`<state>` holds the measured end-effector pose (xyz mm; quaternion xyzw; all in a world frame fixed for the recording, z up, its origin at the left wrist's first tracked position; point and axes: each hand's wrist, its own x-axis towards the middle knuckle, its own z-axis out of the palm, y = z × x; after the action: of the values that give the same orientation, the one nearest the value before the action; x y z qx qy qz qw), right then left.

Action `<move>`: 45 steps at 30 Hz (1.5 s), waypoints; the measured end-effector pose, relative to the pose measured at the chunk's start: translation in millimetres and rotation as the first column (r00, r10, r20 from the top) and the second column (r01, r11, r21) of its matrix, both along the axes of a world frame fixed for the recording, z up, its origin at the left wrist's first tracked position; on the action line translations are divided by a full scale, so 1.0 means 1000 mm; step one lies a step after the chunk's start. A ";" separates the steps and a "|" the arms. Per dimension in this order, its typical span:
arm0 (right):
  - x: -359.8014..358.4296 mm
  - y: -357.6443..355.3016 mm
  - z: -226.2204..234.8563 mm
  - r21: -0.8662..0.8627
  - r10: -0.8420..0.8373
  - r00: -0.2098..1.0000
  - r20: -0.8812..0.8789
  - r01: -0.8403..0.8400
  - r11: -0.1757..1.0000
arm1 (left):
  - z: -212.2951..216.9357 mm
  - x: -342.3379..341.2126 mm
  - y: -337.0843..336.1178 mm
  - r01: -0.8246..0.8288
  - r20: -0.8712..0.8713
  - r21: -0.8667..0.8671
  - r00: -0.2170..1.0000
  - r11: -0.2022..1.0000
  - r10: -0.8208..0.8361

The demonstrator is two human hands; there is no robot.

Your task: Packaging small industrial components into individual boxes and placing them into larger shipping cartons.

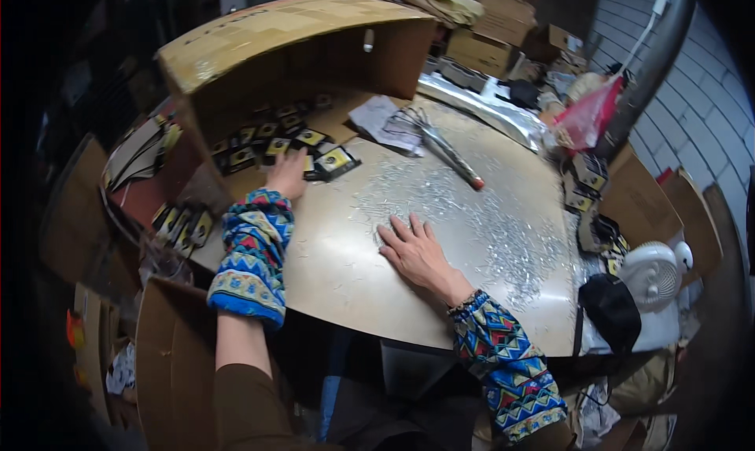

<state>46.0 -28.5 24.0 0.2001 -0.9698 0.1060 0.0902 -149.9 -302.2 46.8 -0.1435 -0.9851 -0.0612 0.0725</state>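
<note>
My left hand reaches forward to a group of small black packages with yellow-and-white labels at the mouth of a cardboard box lying on its side. Its fingers are stretched out against the nearest ones; no package is visibly lifted. On the metal-topped table, my right hand lies palm down with its fingers spread. Its fingertips touch the near edge of a wide scatter of small, thin silvery metal pieces, too small to tell exactly. Both forearms wear colourful patterned sleeve covers.
The large cardboard box arches over the table's far left. Near the far edge lie a tapered bundle with wire loops and crumpled paper. On the right stand a white fan, a black pouch and more black-yellow packages.
</note>
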 end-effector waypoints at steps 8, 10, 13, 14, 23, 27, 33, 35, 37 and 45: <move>0.097 0.074 -0.004 -0.130 -0.059 0.995 -0.074 0.049 0.990 | 0.040 0.060 0.004 -0.063 0.272 0.022 0.961 0.998 0.055; 0.115 0.083 0.003 -0.253 -0.017 0.998 -0.061 0.001 0.967 | 0.046 0.099 0.003 -0.037 0.225 0.174 0.974 0.984 -0.003; 0.127 0.095 0.000 -0.181 -0.242 0.954 -0.176 0.210 0.961 | 0.038 0.153 0.002 0.087 0.081 0.511 0.986 0.855 -0.149; 0.128 0.096 -0.004 -0.184 -0.243 0.955 -0.170 0.212 0.960 | 0.031 0.168 -0.001 0.085 0.087 0.508 0.985 0.857 -0.149; 0.116 0.067 0.000 -0.241 -0.103 0.992 -0.079 0.081 0.967 | -0.030 0.349 0.010 -0.770 0.641 0.619 0.608 -0.152 -0.469; 0.130 0.023 -0.016 -0.165 -0.053 0.997 -0.054 0.043 0.985 | -0.100 0.410 0.025 -0.786 0.797 0.579 0.490 0.217 -0.351; 0.183 -0.019 -0.005 -0.195 -0.088 0.996 0.016 0.089 0.977 | -0.117 0.437 0.062 -0.808 0.777 0.543 0.382 0.227 -0.501; 0.195 -0.017 0.008 -0.218 -0.051 0.995 0.085 0.068 0.974 | -0.118 0.443 0.067 -0.790 0.746 0.571 0.386 0.223 -0.542; 0.204 -0.015 0.026 -0.343 0.000 0.986 0.164 0.057 0.938 | -0.118 0.448 0.067 -0.826 0.738 0.539 0.368 0.166 -0.566; 0.228 0.004 0.011 -0.543 0.050 0.973 0.224 0.082 0.836 | -0.116 0.455 0.068 -0.756 0.658 0.632 0.406 0.172 -0.635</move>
<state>274.0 -24.6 35.5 0.1440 -0.9041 0.4010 0.0324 305.5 -233.8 -68.9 0.0574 -0.5403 -0.7383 -0.3996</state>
